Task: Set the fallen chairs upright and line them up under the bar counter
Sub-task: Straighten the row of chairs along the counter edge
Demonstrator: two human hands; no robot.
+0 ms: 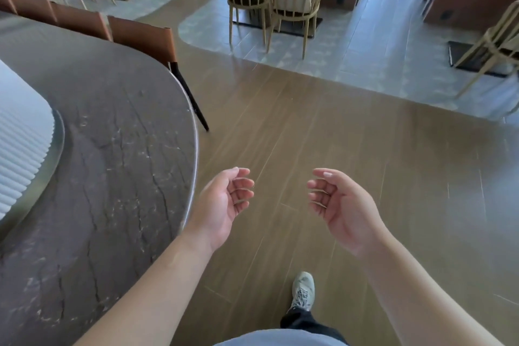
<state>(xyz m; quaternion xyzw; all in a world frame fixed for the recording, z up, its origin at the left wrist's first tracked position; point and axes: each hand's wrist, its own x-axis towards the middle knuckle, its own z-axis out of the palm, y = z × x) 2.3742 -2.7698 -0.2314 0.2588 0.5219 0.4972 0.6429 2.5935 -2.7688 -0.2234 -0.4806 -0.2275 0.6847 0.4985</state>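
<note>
Left hand point(224, 202): mine, held out over the wood floor point(309, 135), palm inward, fingers loosely curled, holding nothing.
Right hand point(342, 205): same pose, facing the left, apart from it, holding nothing.
Surface point(112, 149): dark marbled counter, curved edge, at my left.
Brown chairs point(140, 36): upright in a row, backs against the far edge of the surface; one black leg point(193, 98) shows.
Pale wooden chairs point(280, 0): two upright, side by side at a far table.
Tilted pale chair point(494, 45): far right, partly cut off.
Shoe point(303, 289): mine, on the floor.
</note>
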